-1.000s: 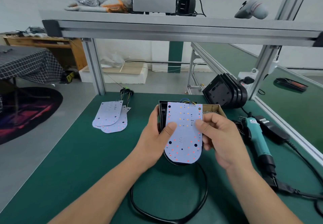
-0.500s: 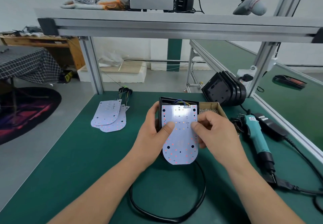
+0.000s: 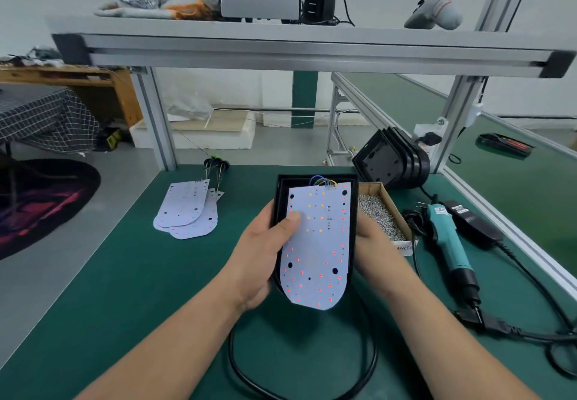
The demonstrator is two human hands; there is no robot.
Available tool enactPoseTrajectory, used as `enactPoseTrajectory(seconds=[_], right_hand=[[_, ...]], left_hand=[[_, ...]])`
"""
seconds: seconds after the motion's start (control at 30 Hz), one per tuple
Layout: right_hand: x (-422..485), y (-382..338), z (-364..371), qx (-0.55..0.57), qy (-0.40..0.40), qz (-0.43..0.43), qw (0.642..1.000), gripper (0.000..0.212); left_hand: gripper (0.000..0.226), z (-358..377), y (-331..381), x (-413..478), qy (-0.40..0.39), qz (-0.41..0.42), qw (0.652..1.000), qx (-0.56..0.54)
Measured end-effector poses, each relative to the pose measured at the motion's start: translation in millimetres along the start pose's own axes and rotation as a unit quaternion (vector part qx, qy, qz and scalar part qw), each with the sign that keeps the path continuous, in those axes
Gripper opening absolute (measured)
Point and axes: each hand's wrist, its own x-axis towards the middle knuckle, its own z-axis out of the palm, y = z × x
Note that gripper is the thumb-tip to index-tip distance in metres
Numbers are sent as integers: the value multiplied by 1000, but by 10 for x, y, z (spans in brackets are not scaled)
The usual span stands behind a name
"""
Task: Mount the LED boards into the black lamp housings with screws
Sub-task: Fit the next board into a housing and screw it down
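Note:
A white LED board point(image 3: 318, 243) with red and orange dots lies over a black lamp housing point(image 3: 315, 178), its rounded end sticking out past the housing's near edge. Coloured wires run from the board's far edge into the housing. My left hand point(image 3: 265, 256) grips the housing's left side, thumb pressing on the board. My right hand point(image 3: 374, 249) holds the housing's right side; its fingers are hidden behind the housing.
Spare LED boards point(image 3: 185, 209) lie stacked at the left. A cardboard box of screws point(image 3: 382, 215) sits right of the housing, a teal electric screwdriver point(image 3: 449, 243) beyond it. Stacked black housings point(image 3: 393, 162) stand at the back right. A black cable point(image 3: 299, 381) loops near me.
The board has been lowered onto the housing. My right hand has left the board's face and moved to the housing's right side. My left thumb stays on the board.

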Motion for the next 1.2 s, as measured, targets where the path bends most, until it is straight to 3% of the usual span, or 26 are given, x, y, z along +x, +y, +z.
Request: enactPoseTrajectory(seconds=[0.1,0.33,0.5,0.63,0.7,0.73,0.77,0.83,1.0,1.2], right_hand=[[-8,81,76,-52,-34,27,998,47],[117,110,156,-149,44,18,988,29],[142,180,126,-48,113,82,989,14],[161,161,93,-160,103,-12,982,18],[170,104,62,-73,155,-6,985,9],[155,75,53,-17,163,6,986,15],[132,60,40,26,154,15,988,27],[81,48,17,6,108,18,994,35],[14,61,35,-101,82,14,991,8],[25,74,17,-127,79,66,987,13]], left_hand=[[33,4,8,-3,6,-3,1000,-15],[26,-38,35,-7,37,6,999,-20],[34,4,-21,-13,13,15,1000,0],[40,-40,9,21,83,51,995,11],[43,-86,30,54,131,74,988,38],[43,-107,32,71,150,84,983,59],[43,-126,29,84,166,91,979,75],[40,-151,9,110,184,96,974,86],[33,-178,-41,127,194,109,968,114],[42,-168,-41,136,216,122,958,141]])
